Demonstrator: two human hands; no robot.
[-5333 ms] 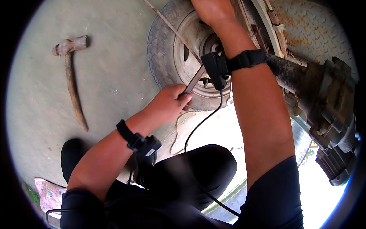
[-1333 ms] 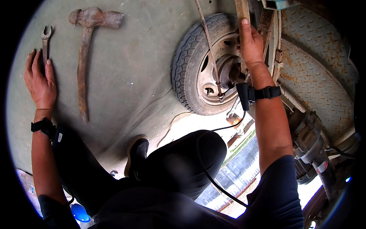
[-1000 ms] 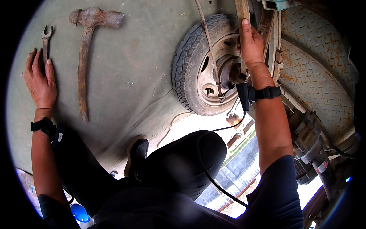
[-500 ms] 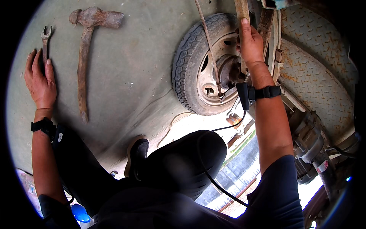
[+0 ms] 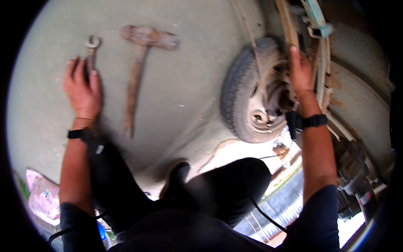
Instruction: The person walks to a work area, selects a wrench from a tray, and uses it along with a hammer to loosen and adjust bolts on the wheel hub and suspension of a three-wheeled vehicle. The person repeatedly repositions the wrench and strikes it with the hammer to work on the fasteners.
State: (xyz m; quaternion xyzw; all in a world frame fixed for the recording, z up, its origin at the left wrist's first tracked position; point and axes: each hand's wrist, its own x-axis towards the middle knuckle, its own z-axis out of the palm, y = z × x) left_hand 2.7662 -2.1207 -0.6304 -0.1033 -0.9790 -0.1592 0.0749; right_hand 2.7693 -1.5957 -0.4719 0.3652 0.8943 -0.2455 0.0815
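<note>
In the head view, there was the wrench (image 5: 92,43), on the floor (image 5: 197,63) at ten o'clock, open end pointing to twelve! The left hand (image 5: 83,92) lay palm down over its handle, fingers straight and loosely spread; the palm side was hidden, so whether it gripped, I couldn't tell. Just beside, at between ten and eleven, rested the hammer (image 5: 133,84), untouched. And over at two o'clock, the right hand (image 5: 301,73) was wrapped around a long brown bar (image 5: 287,23), thumb along it, near the wheel (image 5: 241,96). Good technique, I judged, meant a firm wrap there, knuckles clear of the rim, and the wrench kept flat, away from that hammer handle.
</note>
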